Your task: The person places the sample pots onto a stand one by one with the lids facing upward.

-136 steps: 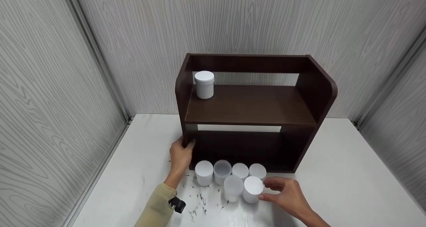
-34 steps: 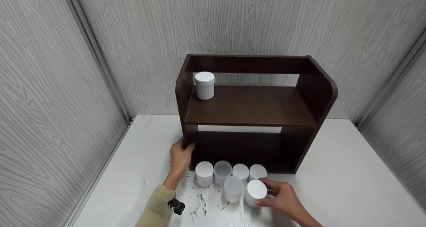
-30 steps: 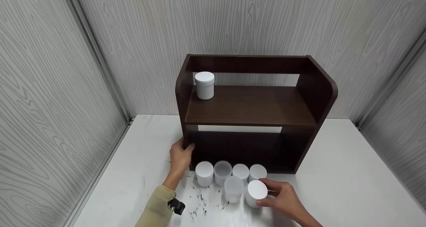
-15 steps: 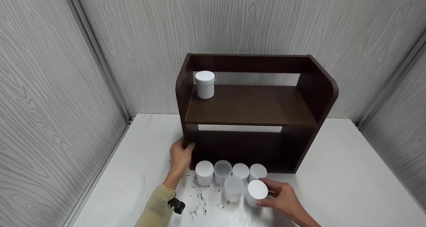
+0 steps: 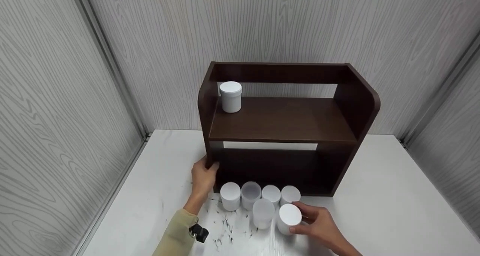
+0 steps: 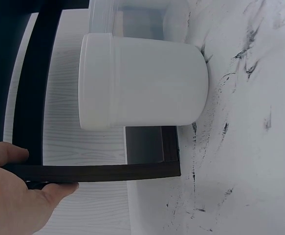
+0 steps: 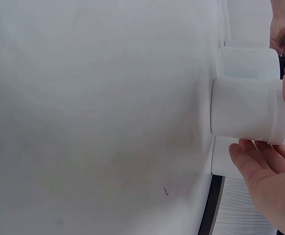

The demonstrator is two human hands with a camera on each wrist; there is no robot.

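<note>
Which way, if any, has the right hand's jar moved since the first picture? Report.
Yes: relative to the shelf, the jar shifted slightly right and toward the person.

The white table [image 5: 386,181] is softly and evenly lit, while deep shadow is held beneath the upper board of the brown shelf [image 5: 283,119]; straight edges are slightly bowed in the left wrist view, and the right wrist view is dimmed toward its left edge
</note>
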